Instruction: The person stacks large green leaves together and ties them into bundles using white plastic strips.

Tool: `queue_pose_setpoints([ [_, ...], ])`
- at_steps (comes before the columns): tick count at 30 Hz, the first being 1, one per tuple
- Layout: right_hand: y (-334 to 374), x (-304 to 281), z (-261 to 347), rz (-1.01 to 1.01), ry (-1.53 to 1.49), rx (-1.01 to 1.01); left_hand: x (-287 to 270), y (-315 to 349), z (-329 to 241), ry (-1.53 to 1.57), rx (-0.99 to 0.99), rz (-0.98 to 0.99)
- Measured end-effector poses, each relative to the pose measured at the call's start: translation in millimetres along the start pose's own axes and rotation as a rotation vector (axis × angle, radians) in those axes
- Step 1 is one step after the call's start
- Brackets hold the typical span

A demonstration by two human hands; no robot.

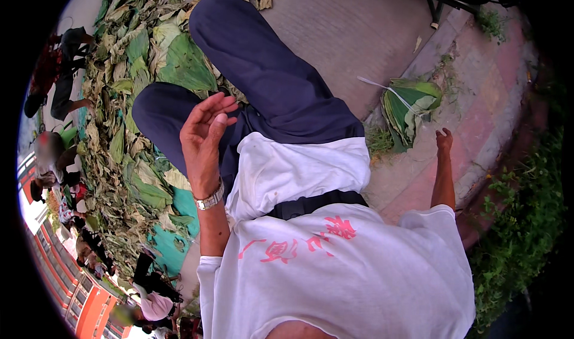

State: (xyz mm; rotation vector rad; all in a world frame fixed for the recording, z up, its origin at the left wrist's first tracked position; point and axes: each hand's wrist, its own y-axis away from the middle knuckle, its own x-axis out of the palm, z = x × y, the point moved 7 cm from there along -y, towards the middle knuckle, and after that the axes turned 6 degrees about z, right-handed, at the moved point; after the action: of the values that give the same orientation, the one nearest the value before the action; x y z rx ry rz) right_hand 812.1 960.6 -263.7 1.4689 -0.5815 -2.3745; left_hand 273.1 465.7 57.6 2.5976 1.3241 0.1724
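Note:
My left hand (206,130) is raised over my lap, a metal watch (210,199) on its wrist. Its fingers are loosely bent and apart from the thumb, and nothing is in them. Out to the right, my right hand (443,140) hangs over the paving with bent fingers and no visible object in it. Just beyond it a bundle of large green leaves (406,112), folded together, lies on the ground. A white tie (385,89) runs across the bundle, its loose end sticking out to the left. A small gap separates hand and bundle.
A wide heap of dried and green leaves (134,177) spreads along the left, partly over a green sheet (173,243). Several people sit or stand beyond it. A kerb (430,46) and pink paving lie right, bordered by green plants (514,219). Dark metal legs (433,10) show at the top.

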Motion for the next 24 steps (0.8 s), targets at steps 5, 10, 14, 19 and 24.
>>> queue_pose_setpoints([
  [5, 46.1, 48.5, 104.5, -0.042, -0.047, -0.257, -24.4, 16.8, -6.7, -0.044, 0.012, -0.082],
  [10, 82.3, 90.0, 219.2, 0.025, -0.107, -0.533, -61.6, 24.6, -24.8, 0.01, 0.081, -0.227],
  [14, 122.3, 129.9, 327.2, 0.236, -0.364, -0.783, -132.6, 65.1, -23.7, 0.035, 0.195, -0.548],
  [19, 251.1, 137.6, 478.2, 0.402, -0.421, -1.023, -223.8, 151.2, 43.1, 0.134, 0.151, -0.978],
  [24, 363.1, 135.6, 556.3, 0.386, -0.362, -1.276, -258.2, 205.8, 164.8, 0.267, -0.075, -1.143],
])
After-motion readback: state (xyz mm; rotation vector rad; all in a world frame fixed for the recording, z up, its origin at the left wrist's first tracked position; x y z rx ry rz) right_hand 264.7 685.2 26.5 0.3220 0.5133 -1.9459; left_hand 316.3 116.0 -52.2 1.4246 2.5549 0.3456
